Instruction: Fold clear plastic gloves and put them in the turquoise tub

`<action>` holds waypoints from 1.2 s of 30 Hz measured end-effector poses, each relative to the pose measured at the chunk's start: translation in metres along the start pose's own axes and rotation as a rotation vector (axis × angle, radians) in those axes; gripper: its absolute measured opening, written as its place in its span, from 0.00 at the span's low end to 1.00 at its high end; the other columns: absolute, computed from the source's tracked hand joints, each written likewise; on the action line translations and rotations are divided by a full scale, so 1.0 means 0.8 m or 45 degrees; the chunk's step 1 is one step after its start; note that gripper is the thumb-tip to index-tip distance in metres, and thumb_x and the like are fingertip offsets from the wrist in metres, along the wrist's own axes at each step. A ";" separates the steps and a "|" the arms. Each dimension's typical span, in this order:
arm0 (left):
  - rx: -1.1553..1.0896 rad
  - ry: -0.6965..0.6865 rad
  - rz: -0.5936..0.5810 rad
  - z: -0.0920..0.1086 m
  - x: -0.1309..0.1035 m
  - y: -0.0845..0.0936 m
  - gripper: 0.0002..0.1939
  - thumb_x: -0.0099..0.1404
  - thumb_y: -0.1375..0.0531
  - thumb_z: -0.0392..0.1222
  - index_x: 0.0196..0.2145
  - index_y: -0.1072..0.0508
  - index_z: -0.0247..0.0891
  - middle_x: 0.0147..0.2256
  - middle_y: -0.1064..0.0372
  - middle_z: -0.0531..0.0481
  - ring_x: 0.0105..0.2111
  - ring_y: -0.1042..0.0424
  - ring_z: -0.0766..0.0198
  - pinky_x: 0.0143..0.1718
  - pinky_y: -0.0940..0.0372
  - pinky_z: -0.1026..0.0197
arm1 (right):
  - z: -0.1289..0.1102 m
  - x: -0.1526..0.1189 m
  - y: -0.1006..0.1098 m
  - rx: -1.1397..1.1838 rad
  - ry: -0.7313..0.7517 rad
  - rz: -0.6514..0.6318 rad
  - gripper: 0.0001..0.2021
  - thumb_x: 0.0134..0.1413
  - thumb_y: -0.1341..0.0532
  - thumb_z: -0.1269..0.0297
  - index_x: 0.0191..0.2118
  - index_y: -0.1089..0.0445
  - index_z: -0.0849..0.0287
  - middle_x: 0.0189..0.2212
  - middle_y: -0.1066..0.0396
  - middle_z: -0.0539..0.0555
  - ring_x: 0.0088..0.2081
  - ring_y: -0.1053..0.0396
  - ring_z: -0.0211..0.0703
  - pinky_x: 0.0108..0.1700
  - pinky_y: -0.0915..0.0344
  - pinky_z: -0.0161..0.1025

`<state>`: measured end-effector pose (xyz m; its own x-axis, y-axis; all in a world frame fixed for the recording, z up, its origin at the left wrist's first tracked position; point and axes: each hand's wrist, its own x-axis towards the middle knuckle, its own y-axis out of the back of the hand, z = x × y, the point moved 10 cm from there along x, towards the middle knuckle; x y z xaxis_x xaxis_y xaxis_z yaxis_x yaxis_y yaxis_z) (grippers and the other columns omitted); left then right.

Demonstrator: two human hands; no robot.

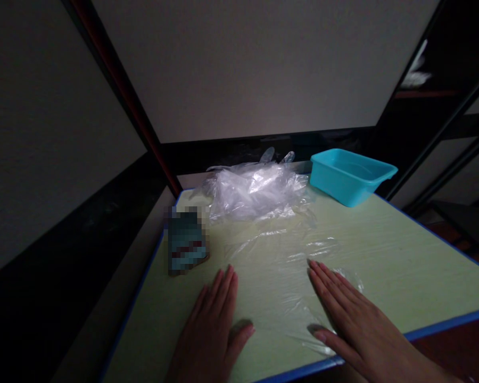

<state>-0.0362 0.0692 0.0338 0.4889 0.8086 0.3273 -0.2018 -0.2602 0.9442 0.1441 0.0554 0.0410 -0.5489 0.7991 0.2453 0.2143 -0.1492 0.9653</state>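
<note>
A thin, clear plastic film (279,287), apparently a disposable glove, lies spread on the pale tabletop, its outline hard to make out. My left hand (213,330) rests palm down at its left side, fingers stretched out and thumb apart. On the other side, my right hand (355,319) lies flat over the film's right edge, fingers straight and thumb apart. Neither hand grips anything. Behind the film is a crumpled heap of clear plastic gloves (255,191), with a few finger shapes sticking up at its back.
A turquoise plastic basin (339,181) stands at the table's back right. At the left edge lies a blurred-out rectangular item (187,242), perhaps a phone. The table (415,266) has blue edging and stands against a pale panel (263,69) with dark framing.
</note>
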 end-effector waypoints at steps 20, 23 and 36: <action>-0.451 -0.078 0.189 0.005 -0.010 0.043 0.17 0.66 0.47 0.38 0.52 0.37 0.43 0.47 0.30 0.50 0.46 0.30 0.62 0.49 0.35 0.58 | -0.012 -0.040 0.015 0.437 0.196 -0.138 0.19 0.57 0.43 0.64 0.53 0.37 0.37 0.52 0.34 0.44 0.54 0.37 0.48 0.49 0.31 0.44; -0.462 -0.093 0.173 0.008 -0.008 0.044 0.16 0.65 0.47 0.37 0.52 0.37 0.42 0.47 0.30 0.50 0.47 0.31 0.62 0.50 0.35 0.59 | -0.011 -0.034 0.022 0.481 0.194 -0.131 0.17 0.57 0.44 0.64 0.51 0.34 0.38 0.50 0.32 0.45 0.51 0.35 0.48 0.49 0.31 0.44; -0.338 -0.089 0.166 0.009 -0.010 0.043 0.16 0.69 0.51 0.42 0.53 0.40 0.41 0.48 0.31 0.51 0.47 0.31 0.64 0.47 0.34 0.61 | 0.023 0.040 0.056 0.668 -0.167 0.104 0.08 0.61 0.49 0.64 0.34 0.33 0.55 0.29 0.28 0.51 0.31 0.29 0.39 0.31 0.33 0.34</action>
<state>-0.0405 0.0502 0.0640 0.4997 0.7366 0.4557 -0.4769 -0.2053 0.8547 0.1508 0.0845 0.0900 -0.4155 0.8678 0.2725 0.6448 0.0698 0.7611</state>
